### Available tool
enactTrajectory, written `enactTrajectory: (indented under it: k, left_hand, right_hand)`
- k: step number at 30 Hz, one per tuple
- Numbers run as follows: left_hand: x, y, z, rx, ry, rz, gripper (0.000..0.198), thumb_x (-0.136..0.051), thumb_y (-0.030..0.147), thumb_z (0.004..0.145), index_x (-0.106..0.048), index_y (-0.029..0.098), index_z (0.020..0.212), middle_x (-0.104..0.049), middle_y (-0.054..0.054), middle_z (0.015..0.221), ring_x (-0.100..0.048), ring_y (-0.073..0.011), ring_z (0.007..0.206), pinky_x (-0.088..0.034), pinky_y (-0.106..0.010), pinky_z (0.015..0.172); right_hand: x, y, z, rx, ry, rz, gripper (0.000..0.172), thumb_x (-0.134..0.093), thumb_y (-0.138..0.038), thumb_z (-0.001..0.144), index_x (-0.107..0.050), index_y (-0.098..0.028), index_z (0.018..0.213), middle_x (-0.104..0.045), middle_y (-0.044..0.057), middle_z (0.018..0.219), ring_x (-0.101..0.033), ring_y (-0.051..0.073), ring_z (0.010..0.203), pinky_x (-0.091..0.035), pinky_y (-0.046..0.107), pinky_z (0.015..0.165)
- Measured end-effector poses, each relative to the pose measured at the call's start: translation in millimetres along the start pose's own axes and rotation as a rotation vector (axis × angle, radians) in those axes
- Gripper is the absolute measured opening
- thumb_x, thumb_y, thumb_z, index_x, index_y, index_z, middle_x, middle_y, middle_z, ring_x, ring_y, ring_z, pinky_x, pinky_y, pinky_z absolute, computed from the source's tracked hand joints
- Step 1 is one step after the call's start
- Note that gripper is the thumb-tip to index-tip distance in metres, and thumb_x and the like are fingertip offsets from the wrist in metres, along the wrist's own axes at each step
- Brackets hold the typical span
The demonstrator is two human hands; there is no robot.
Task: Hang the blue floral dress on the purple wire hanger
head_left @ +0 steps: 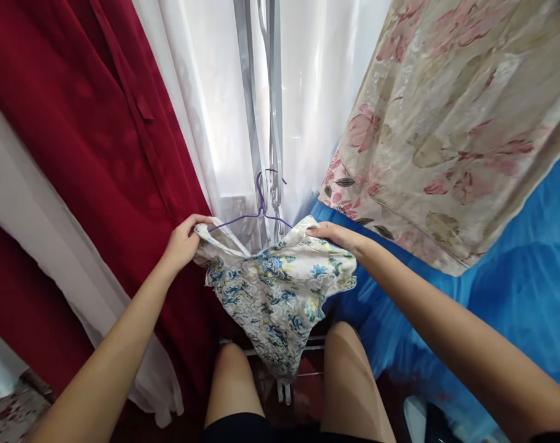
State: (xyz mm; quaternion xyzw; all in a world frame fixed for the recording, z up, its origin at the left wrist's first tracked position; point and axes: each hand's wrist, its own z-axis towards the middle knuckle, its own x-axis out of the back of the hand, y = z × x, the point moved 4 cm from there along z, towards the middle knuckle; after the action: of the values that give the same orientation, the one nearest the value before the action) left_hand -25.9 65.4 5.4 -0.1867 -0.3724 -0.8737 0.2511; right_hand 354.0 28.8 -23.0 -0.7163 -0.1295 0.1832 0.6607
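A white blouse (280, 283) with a blue, green and yellow floral pattern hangs on a purple wire hanger (261, 203) in front of me. My left hand (188, 237) is closed on the blouse's left shoulder, with the hanger's end running into the cloth there. At the opposite shoulder my right hand (330, 234) pinches the fabric between thumb and fingers. The hanger's hook lies against a grey metal post (273, 92); whether it is hooked onto anything there I cannot tell.
Long red cloth (136, 141) and white cloth (192, 80) hang at the left and behind. A cream fabric with pink flowers (446, 123) hangs on the right over bright blue tulle (515, 295). My knees (349, 363) flank the blouse's lower end, above a metal rack base (310, 347).
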Motion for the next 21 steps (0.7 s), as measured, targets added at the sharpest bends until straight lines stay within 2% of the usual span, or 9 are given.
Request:
enactTrajectory:
  k: [3, 5, 7, 9, 10, 14, 16, 18, 21]
  left_hand:
    - [-13.7, 5, 1, 0.144, 0.091, -0.238, 0.037, -0.057, 0.021, 0.075, -0.055, 0.021, 0.113, -0.067, -0.002, 0.090, -0.059, -0.0168, 0.075, -0.045, -0.026, 0.070]
    - [-11.7, -1, -6, 0.272, 0.192, -0.309, 0.037, -0.065, 0.018, 0.067, -0.052, 0.021, 0.102, -0.060, 0.003, 0.074, -0.051, -0.0136, 0.061, -0.039, -0.023, 0.059]
    - [-8.8, -4, -15, 0.344, 0.203, -0.322, 0.027, -0.069, 0.020, 0.065, -0.054, 0.020, 0.087, -0.054, 0.004, 0.067, -0.047, -0.0123, 0.057, -0.034, -0.022, 0.056]
    - [-7.8, 8, -22, 0.310, 0.163, -0.288, 0.018, -0.069, 0.030, 0.073, -0.056, 0.018, 0.077, -0.054, 0.002, 0.066, -0.047, -0.0128, 0.059, -0.034, -0.023, 0.056]
    - [-8.0, 19, -25, 0.267, 0.147, -0.260, 0.024, -0.066, 0.037, 0.080, -0.057, 0.017, 0.073, -0.053, 0.001, 0.065, -0.046, -0.0130, 0.060, -0.034, -0.024, 0.057]
    - [-11.1, 77, -28, 0.022, 0.101, -0.001, 0.044, -0.053, 0.051, 0.096, -0.055, 0.017, 0.067, -0.044, 0.003, 0.061, -0.039, -0.0120, 0.058, -0.029, -0.025, 0.056]
    - [-12.4, 95, -24, -0.055, 0.113, 0.157, 0.040, -0.058, 0.050, 0.094, -0.057, 0.017, 0.072, -0.044, 0.003, 0.062, -0.040, -0.0116, 0.059, -0.029, -0.025, 0.058]
    - [-13.5, 95, -20, -0.051, 0.150, 0.261, 0.040, -0.062, 0.051, 0.092, -0.056, 0.017, 0.071, -0.044, 0.004, 0.061, -0.040, -0.0113, 0.059, -0.027, -0.025, 0.057]
    - [-17.7, 67, -18, 0.031, 0.214, 0.225, 0.052, -0.057, 0.056, 0.094, -0.047, 0.018, 0.060, -0.037, 0.003, 0.055, -0.036, -0.0113, 0.054, -0.023, -0.026, 0.054]
  right_hand:
    - [6, -6, -18, 0.142, 0.090, -0.091, 0.033, -0.086, -0.038, 0.071, -0.074, -0.016, 0.093, -0.075, 0.004, 0.081, -0.069, 0.017, 0.072, -0.053, 0.026, 0.064]
    - [14, -9, -39, 0.264, 0.170, -0.228, 0.031, -0.085, -0.037, 0.076, -0.074, -0.020, 0.099, -0.074, 0.003, 0.088, -0.067, 0.017, 0.078, -0.050, 0.025, 0.067]
    - [21, -7, -62, 0.325, 0.259, -0.392, 0.024, -0.081, -0.041, 0.081, -0.071, -0.019, 0.081, -0.067, 0.000, 0.073, -0.057, 0.013, 0.066, -0.043, 0.024, 0.058]
    - [27, -6, -80, 0.361, 0.348, -0.476, 0.041, -0.078, -0.047, 0.083, -0.059, -0.019, 0.059, -0.049, -0.003, 0.056, -0.041, 0.010, 0.053, -0.030, 0.025, 0.050]
    - [29, -7, -87, 0.387, 0.397, -0.473, 0.047, -0.077, -0.050, 0.084, -0.054, -0.020, 0.055, -0.044, -0.004, 0.053, -0.035, 0.010, 0.050, -0.026, 0.026, 0.048]
    - [31, -26, -86, 0.498, 0.604, -0.273, 0.042, -0.078, -0.055, 0.081, -0.060, -0.021, 0.061, -0.049, -0.002, 0.055, -0.042, 0.014, 0.052, -0.030, 0.027, 0.048]
    - [24, -39, -74, 0.517, 0.675, -0.163, 0.039, -0.079, -0.054, 0.079, -0.063, -0.021, 0.065, -0.052, -0.001, 0.056, -0.046, 0.015, 0.052, -0.034, 0.028, 0.049]
    - [6, -48, -65, 0.547, 0.679, -0.131, 0.039, -0.077, -0.053, 0.082, -0.062, -0.021, 0.065, -0.052, -0.001, 0.057, -0.047, 0.015, 0.053, -0.035, 0.028, 0.050]
    - [-44, -48, -70, 0.646, 0.468, -0.308, 0.042, -0.064, -0.053, 0.093, -0.061, -0.021, 0.067, -0.054, -0.001, 0.063, -0.050, 0.014, 0.059, -0.041, 0.028, 0.057]
